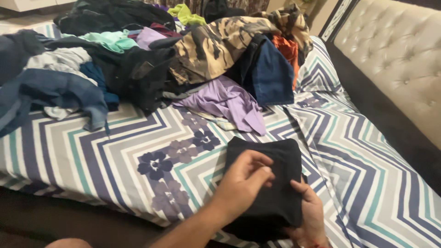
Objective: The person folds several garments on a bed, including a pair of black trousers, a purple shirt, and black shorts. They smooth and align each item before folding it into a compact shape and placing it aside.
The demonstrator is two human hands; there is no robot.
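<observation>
Black folded cloth (pixel 271 183) sits on the striped bed (pixel 105 151) near you, your left hand (pixel 243 181) and right hand (pixel 310 216) both pinching it shut, while a big clothes pile (pixel 151 59) behind is not folded.

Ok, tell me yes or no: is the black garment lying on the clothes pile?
No, the black garment lies folded on the striped bedsheet, under both hands, apart from the clothes pile.
</observation>
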